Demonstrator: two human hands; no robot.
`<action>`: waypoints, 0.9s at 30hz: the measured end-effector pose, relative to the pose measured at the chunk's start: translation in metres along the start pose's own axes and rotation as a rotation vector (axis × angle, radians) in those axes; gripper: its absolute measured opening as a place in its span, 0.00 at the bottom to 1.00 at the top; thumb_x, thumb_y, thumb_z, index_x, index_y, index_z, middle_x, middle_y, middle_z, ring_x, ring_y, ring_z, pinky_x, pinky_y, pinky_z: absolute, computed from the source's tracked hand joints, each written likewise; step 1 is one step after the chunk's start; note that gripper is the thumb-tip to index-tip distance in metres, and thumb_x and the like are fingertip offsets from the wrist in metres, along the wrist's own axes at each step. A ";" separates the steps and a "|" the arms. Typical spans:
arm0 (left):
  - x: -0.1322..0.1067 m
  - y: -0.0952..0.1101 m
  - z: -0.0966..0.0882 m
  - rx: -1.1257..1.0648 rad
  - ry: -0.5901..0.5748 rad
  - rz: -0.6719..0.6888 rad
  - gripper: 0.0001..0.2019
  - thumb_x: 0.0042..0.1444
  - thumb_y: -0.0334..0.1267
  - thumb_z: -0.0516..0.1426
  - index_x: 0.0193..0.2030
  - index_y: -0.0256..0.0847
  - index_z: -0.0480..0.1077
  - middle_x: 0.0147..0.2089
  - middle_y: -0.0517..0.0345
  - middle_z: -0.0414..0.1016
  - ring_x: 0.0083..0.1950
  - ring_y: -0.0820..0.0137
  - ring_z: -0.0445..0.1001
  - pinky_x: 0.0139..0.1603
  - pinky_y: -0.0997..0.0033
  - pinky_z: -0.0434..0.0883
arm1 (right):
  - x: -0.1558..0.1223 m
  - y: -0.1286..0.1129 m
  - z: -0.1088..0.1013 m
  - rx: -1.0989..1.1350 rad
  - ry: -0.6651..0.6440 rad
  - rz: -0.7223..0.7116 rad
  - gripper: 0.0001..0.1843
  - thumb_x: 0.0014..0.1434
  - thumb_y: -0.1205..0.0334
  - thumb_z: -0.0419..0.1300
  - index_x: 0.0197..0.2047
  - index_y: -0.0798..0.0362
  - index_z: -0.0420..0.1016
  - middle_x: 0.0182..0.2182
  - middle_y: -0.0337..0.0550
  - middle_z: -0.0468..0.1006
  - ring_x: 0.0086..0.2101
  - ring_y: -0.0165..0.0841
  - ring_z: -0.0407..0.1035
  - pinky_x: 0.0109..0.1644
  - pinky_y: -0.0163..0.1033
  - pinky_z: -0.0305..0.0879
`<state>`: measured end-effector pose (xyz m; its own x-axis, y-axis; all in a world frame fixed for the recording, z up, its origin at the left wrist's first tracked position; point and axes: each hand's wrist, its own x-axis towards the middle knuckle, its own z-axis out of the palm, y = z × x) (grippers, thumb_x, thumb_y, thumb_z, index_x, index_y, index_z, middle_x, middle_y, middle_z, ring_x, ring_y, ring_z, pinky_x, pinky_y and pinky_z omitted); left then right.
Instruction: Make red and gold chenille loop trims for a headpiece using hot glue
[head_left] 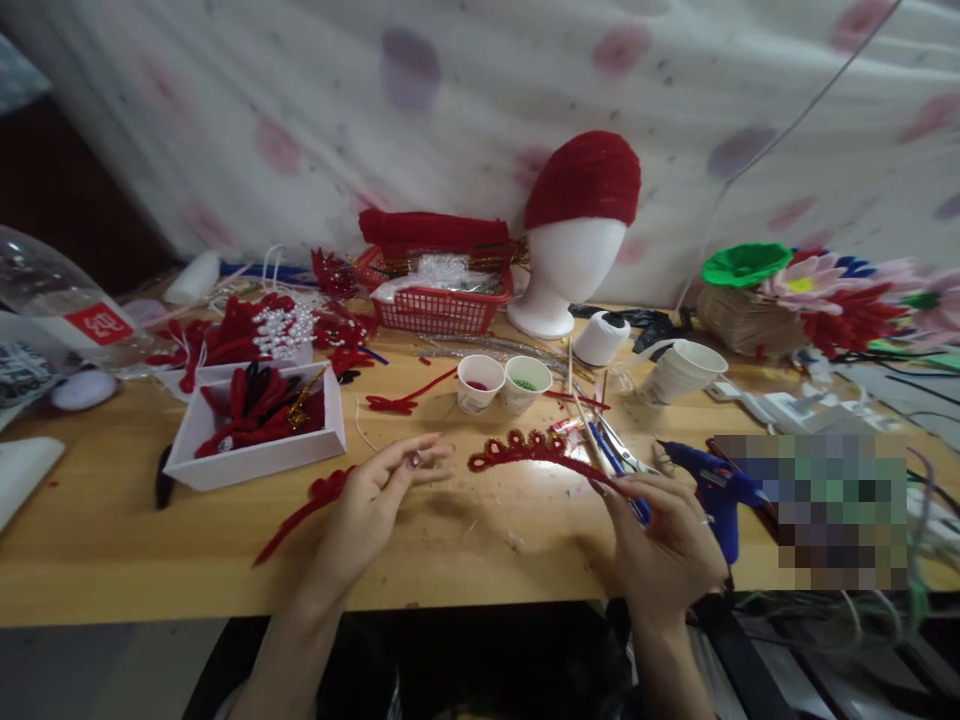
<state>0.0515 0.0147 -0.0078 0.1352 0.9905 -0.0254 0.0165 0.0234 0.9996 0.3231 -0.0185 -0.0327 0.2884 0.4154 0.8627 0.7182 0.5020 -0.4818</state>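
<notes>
My right hand (664,545) pinches one end of a red fuzzy pipe-cleaner strip (536,455). Gold-edged loops line the strip's upper side toward its left end, which points at my other hand. My left hand (382,490) is off the strip, its fingers stretched to the right and apart from the thumb. A small shiny purplish spot shows at the thumb tip; I cannot tell whether it is a nail. Partly behind that hand lies another red pipe-cleaner piece (292,525) on the table.
A white box (259,465) of red and black pieces stands left. Two paper cups (480,385) of beads sit mid-table, before a red basket (435,310) and foam head (566,260). Scissors (626,445) and a blue glue gun (716,490) lie right.
</notes>
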 end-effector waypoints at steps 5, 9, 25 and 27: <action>-0.001 -0.004 0.000 0.174 0.188 0.056 0.14 0.58 0.50 0.58 0.38 0.39 0.75 0.28 0.57 0.80 0.28 0.66 0.79 0.34 0.69 0.74 | -0.006 0.003 0.004 0.033 0.014 0.082 0.08 0.54 0.72 0.71 0.34 0.51 0.79 0.30 0.39 0.79 0.32 0.34 0.74 0.38 0.42 0.71; -0.010 -0.019 0.002 0.673 0.377 0.319 0.22 0.57 0.48 0.60 0.16 0.43 0.61 0.16 0.62 0.65 0.22 0.69 0.68 0.28 0.68 0.63 | -0.006 -0.001 0.003 0.049 -0.045 0.104 0.06 0.55 0.69 0.70 0.33 0.50 0.79 0.30 0.40 0.79 0.32 0.35 0.74 0.36 0.41 0.71; -0.011 -0.034 0.047 0.942 0.198 0.607 0.18 0.62 0.43 0.59 0.58 0.44 0.69 0.55 0.46 0.79 0.62 0.51 0.70 0.64 0.41 0.59 | -0.006 -0.009 0.000 0.156 -0.179 0.086 0.07 0.56 0.70 0.70 0.33 0.49 0.78 0.29 0.39 0.79 0.31 0.33 0.75 0.35 0.38 0.74; -0.013 -0.039 0.051 0.986 0.185 0.615 0.16 0.62 0.40 0.59 0.56 0.44 0.70 0.51 0.48 0.81 0.59 0.51 0.72 0.65 0.37 0.55 | -0.006 -0.009 0.000 0.163 -0.205 0.077 0.07 0.56 0.70 0.69 0.33 0.49 0.78 0.28 0.39 0.79 0.31 0.33 0.75 0.35 0.38 0.74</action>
<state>0.0996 -0.0061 -0.0466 0.2436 0.8049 0.5411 0.7688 -0.5003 0.3982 0.3155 -0.0255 -0.0334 0.1920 0.5937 0.7815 0.5829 0.5717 -0.5775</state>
